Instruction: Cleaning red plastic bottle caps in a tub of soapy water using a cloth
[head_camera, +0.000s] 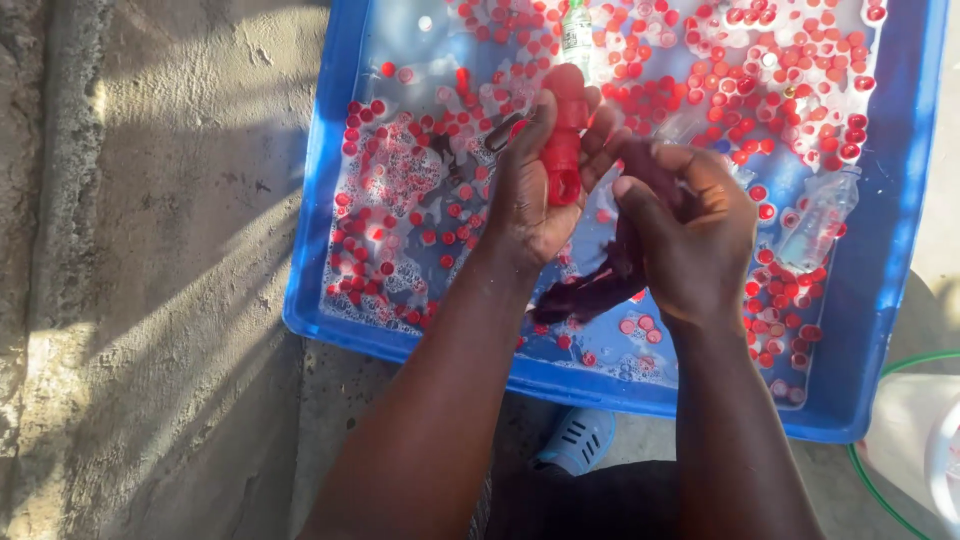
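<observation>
outdoor washing spot; concrete ground (150, 300); blue tub (900, 250)

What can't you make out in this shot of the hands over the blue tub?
Head view only:
- Red object: lower part covered by the left hand.
- Dark cloth: upper part bunched inside the right hand.
- Blue tub: far rim cut off by the top edge.
- Clear bottles: blurred by water and glare.

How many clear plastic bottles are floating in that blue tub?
3 that I can make out: one clear bottle at the top edge above the left hand, one near the tub's right wall, one mid-tub. Caps may hide more.
</observation>
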